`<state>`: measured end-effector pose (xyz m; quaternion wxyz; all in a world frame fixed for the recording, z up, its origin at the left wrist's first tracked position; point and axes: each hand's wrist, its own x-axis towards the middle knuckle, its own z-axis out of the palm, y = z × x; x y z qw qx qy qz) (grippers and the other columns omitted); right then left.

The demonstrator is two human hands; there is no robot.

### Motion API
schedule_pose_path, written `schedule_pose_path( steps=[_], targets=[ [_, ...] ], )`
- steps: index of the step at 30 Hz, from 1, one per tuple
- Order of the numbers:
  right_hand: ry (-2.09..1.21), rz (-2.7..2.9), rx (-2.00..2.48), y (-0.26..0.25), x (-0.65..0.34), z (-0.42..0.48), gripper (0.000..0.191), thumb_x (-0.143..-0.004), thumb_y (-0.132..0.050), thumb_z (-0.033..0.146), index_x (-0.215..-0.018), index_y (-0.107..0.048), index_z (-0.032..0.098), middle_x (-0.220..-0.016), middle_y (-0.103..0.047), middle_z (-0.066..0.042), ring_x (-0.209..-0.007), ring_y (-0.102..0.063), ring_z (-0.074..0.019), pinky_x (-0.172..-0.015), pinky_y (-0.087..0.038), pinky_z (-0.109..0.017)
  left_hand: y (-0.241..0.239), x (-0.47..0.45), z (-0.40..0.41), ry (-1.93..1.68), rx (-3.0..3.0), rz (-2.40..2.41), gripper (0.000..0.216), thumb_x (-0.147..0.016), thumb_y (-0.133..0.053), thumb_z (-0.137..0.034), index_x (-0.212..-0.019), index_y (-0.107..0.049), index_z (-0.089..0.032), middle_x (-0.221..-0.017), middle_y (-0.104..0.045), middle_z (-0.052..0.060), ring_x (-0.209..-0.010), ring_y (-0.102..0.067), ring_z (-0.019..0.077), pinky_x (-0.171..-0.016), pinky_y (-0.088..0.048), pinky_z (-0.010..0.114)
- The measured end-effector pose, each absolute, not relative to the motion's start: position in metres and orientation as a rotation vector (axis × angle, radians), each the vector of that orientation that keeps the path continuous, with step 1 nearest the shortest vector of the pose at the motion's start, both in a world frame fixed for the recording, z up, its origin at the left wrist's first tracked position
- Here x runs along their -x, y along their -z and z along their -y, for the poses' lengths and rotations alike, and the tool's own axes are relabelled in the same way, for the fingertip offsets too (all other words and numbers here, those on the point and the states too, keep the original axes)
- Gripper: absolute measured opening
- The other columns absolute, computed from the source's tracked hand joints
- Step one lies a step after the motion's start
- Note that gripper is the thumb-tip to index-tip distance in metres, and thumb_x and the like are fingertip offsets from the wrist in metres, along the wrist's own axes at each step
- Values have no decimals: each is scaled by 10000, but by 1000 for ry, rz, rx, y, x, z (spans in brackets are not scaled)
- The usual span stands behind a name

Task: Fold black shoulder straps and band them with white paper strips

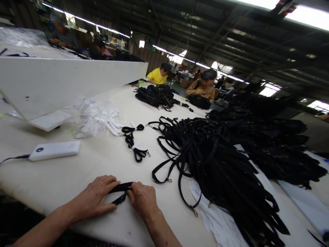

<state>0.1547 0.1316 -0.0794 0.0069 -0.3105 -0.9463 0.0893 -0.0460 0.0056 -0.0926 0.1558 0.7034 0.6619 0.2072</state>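
Note:
A folded black strap point(122, 187) with a small metal buckle lies at the front of the table, between my hands. My left hand point(99, 196) is closed over its left end, thumb low and fingers curled over the top, so that end is mostly hidden. With fingers and thumb pressed together, my right hand point(144, 199) grips the strap's other end. Beyond them, two bundled black straps point(138, 152) with metal clips rest near a band of white paper. A big heap of loose black straps point(203, 147) spreads to the right.
A white power bank point(55, 150) with a cable lies at left. Behind it are clear plastic wrap point(92, 115) and a white partition point(77, 73). White paper strips point(216, 216) sit under the strap heap. Black bags point(156, 95) lie farther back, near two seated co-workers.

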Motion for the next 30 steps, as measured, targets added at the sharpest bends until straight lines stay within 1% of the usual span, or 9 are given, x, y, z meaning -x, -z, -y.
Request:
schedule_pose_path(
  steps=[5,8,11,14,16,18,24,27,30],
  targets=[
    [-196,2960,821,89,-159,-130,146,-912,-579,381,-917,-610,238,-879,-709,2,-697,-655,-164,-555,-376,-243,107,36,-4,-529,-2073,-2002,343,-929,-543,-279,-1271,-567,-296,-1166,-646,54,-1072,-588,253,-972,-457,451],
    [-130,2918,682,88,-166,-129,109,-932,-552,324,-895,-609,238,-900,-703,1,-688,-628,-158,-570,-378,-265,109,33,-5,-527,-2154,-2041,310,-945,-498,-206,-1234,-582,-280,-1059,-660,36,-1010,-596,232,-978,-451,452],
    [-134,2814,551,82,-171,-131,120,-943,-531,230,-1025,-617,239,-1071,-697,-32,-825,-625,-172,-718,-434,-304,110,30,-6,-545,-2240,-2012,310,-949,-490,-178,-1232,-575,-271,-1016,-663,19,-978,-602,207,-1014,-430,442],
    [-238,2728,477,82,-173,-137,318,-899,-618,238,-1214,-574,237,-1308,-612,-76,-1092,-571,-230,-943,-420,-385,112,25,-9,-568,-2292,-1984,318,-963,-461,-156,-1246,-562,-261,-1035,-671,20,-991,-615,188,-1068,-386,449],
    [-368,2720,464,89,-173,-143,341,-881,-657,247,-1215,-587,239,-1252,-641,-69,-1106,-558,-225,-963,-421,-375,114,20,-12,-589,-2302,-1974,343,-973,-436,-142,-1274,-549,-260,-1039,-683,25,-994,-627,177,-1080,-374,447],
    [-501,2728,496,97,-174,-148,250,-906,-633,241,-1156,-625,248,-1077,-697,-40,-991,-581,-189,-891,-451,-318,114,18,-16,-611,-2296,-1959,385,-972,-429,-136,-1317,-530,-276,-1066,-695,30,-1017,-636,176,-1091,-364,456],
    [-607,2735,650,107,-174,-148,187,-919,-615,230,-1086,-675,290,-995,-703,-2,-916,-576,-164,-815,-455,-264,100,55,-12,-685,-2069,-1914,549,-917,-572,-404,-1436,-408,-335,-1416,-575,60,-1304,-515,265,-1138,-348,487],
    [-589,2734,692,104,-173,-144,189,-909,-629,222,-1075,-682,294,-989,-703,-2,-916,-574,-165,-805,-452,-261,88,78,-4,-796,-1939,-2016,523,-952,-501,-445,-1447,-387,-323,-1475,-524,60,-1357,-465,257,-1131,-371,438],
    [-553,2729,677,102,-173,-143,176,-924,-611,237,-1075,-682,294,-982,-703,-4,-910,-572,-163,-805,-448,-263,82,75,-2,-649,-2062,-2000,615,-923,-543,-481,-1485,-329,-347,-1535,-455,40,-1410,-398,274,-1154,-328,464]
  ],
)
